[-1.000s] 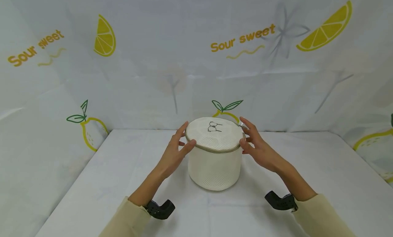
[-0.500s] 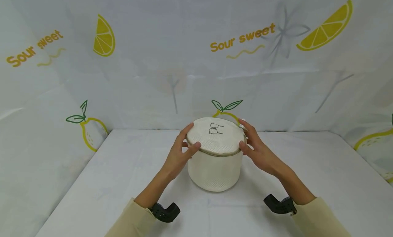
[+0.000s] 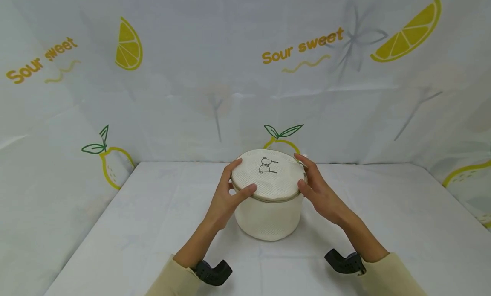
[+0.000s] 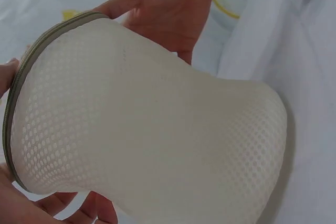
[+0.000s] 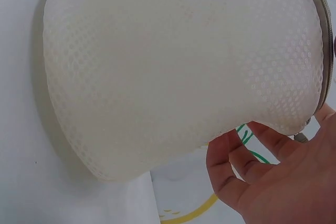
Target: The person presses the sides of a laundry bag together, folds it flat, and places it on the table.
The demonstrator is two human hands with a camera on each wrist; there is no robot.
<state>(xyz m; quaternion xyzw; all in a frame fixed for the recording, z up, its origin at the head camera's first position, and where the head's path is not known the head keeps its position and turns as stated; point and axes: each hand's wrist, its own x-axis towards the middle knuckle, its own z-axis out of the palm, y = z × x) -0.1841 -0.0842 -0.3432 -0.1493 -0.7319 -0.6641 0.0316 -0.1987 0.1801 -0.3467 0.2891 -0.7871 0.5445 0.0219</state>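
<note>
Standing on the white table is a cream mesh laundry bag (image 3: 268, 219), round, with a flat lid (image 3: 268, 178) that bears a dark line drawing. My left hand (image 3: 226, 200) grips the upper left rim, its thumb lying over the lid's front edge. At the upper right, my right hand (image 3: 322, 195) holds the rim between thumb and fingers. A greyish-green zip (image 4: 11, 114) runs round the rim in the left wrist view. In the right wrist view, fingers (image 5: 220, 169) press the mesh side inward, and a small zip pull (image 5: 300, 138) shows beside them. The bag's inside is hidden.
White cloth covers the table (image 3: 172, 202). Behind it hangs a white backdrop (image 3: 192, 74) printed with lemons and lettering, meeting the table's back edge just beyond the bag. Each wrist wears a black camera mount (image 3: 212, 274).
The left hand has shifted right, its thumb sliding further along the front rim. Both hands have come slightly lower and nearer, and the lid's front edge has dipped.
</note>
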